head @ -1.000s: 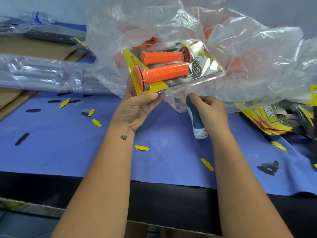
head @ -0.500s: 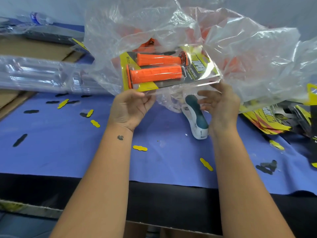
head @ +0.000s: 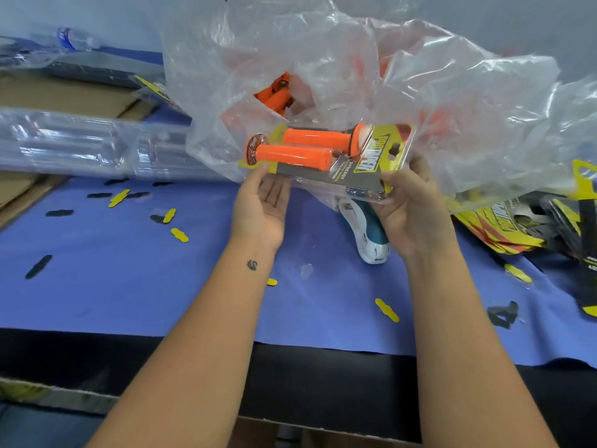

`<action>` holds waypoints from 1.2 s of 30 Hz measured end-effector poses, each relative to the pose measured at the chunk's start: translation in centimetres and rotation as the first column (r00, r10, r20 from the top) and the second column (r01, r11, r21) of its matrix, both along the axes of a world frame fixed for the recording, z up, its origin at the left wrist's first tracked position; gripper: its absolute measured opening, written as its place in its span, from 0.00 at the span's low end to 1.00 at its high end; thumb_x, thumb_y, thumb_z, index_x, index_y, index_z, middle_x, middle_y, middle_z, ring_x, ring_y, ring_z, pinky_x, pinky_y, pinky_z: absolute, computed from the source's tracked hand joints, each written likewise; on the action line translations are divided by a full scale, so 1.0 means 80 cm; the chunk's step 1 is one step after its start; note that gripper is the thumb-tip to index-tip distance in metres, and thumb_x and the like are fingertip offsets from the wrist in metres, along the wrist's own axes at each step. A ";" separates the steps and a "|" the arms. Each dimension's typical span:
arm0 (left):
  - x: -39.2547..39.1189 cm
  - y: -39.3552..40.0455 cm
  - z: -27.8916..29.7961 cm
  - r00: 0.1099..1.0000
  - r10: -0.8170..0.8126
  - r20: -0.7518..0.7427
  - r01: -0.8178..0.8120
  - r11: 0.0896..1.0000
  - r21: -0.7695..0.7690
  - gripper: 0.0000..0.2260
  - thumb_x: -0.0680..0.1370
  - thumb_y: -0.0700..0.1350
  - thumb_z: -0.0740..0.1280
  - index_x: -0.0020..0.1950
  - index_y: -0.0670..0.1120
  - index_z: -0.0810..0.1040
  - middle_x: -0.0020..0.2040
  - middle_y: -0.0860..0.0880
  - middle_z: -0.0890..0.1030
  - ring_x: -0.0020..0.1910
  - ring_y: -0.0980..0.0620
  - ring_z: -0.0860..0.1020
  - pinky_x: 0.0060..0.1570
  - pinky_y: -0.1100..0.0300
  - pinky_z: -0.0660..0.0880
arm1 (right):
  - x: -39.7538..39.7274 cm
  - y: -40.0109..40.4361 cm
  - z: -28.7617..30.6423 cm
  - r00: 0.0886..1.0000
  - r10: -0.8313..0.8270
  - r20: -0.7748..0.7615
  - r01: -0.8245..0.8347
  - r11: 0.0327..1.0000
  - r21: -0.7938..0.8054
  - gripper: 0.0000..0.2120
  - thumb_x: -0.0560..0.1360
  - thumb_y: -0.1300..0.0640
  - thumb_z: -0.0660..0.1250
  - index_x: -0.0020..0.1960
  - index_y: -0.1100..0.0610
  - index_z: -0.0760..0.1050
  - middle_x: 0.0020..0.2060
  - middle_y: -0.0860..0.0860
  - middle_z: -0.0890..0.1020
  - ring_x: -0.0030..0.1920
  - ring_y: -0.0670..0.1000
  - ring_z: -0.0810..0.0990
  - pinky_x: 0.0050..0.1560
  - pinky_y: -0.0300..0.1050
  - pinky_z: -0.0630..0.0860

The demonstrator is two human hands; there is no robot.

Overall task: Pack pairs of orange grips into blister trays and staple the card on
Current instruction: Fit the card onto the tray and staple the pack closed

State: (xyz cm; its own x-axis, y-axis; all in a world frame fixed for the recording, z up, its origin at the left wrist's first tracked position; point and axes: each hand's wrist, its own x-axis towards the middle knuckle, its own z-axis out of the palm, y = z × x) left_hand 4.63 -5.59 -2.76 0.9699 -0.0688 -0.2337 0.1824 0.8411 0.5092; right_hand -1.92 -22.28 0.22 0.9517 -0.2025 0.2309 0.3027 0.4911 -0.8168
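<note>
Blue-covered table carries stapler, scattered cutouts, printed cards.

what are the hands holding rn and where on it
Both hold the packed blister pack: the right hand grips its card end, and the left hand, fingers fairly straight, supports the opposite end from below.

Tabletop covered in blue-purple cloth, black front edge below it. Pale grey-blue wall right behind, plain, evenly lit, no harsh shadows. Brown cardboard sheet lying flat at far left. Water bottle on its side back by wall (blurry, label unreadable). Small yellow and black punch-out scraps scattered over cloth.
</note>
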 end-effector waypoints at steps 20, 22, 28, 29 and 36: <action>-0.012 0.011 0.010 0.894 -0.410 0.181 0.366 0.901 0.235 0.13 0.76 0.41 0.60 0.44 0.41 0.84 0.39 0.41 0.84 0.38 0.45 0.84 0.39 0.52 0.81 | -0.008 0.000 0.009 0.947 0.213 -0.241 -0.232 0.971 -0.052 0.23 0.72 0.47 0.63 0.55 0.65 0.78 0.44 0.62 0.82 0.43 0.58 0.82 0.44 0.46 0.79; -0.013 0.014 0.014 0.890 -0.432 0.143 0.400 0.893 0.208 0.17 0.80 0.40 0.57 0.43 0.38 0.84 0.37 0.38 0.84 0.36 0.43 0.84 0.36 0.54 0.81 | -0.006 0.003 0.008 0.979 0.051 -0.197 -0.088 0.979 -0.182 0.08 0.76 0.58 0.64 0.45 0.63 0.77 0.32 0.54 0.83 0.32 0.50 0.82 0.34 0.39 0.77; -0.011 0.018 0.009 0.840 -0.469 0.271 0.486 0.874 0.005 0.34 0.80 0.64 0.48 0.74 0.39 0.66 0.66 0.34 0.74 0.64 0.36 0.75 0.66 0.41 0.70 | 0.008 0.018 -0.004 0.968 -0.235 -0.093 0.231 0.972 -0.046 0.10 0.78 0.70 0.62 0.40 0.60 0.71 0.34 0.57 0.77 0.35 0.52 0.76 0.39 0.45 0.75; -0.006 0.017 0.002 0.861 -0.439 0.256 0.453 0.891 0.004 0.36 0.78 0.66 0.48 0.73 0.40 0.68 0.67 0.36 0.74 0.63 0.37 0.76 0.64 0.42 0.72 | 0.009 0.020 -0.006 0.958 -0.271 -0.098 0.269 0.962 -0.036 0.10 0.78 0.70 0.63 0.40 0.60 0.70 0.34 0.57 0.75 0.35 0.52 0.75 0.39 0.46 0.75; -0.002 0.014 0.001 0.872 -0.384 0.303 0.402 0.916 0.004 0.40 0.73 0.67 0.56 0.74 0.39 0.67 0.71 0.35 0.70 0.68 0.36 0.72 0.68 0.40 0.67 | 0.012 0.023 -0.009 0.912 -0.391 -0.125 0.389 0.920 -0.045 0.10 0.79 0.68 0.64 0.41 0.59 0.69 0.29 0.51 0.76 0.29 0.45 0.76 0.33 0.39 0.76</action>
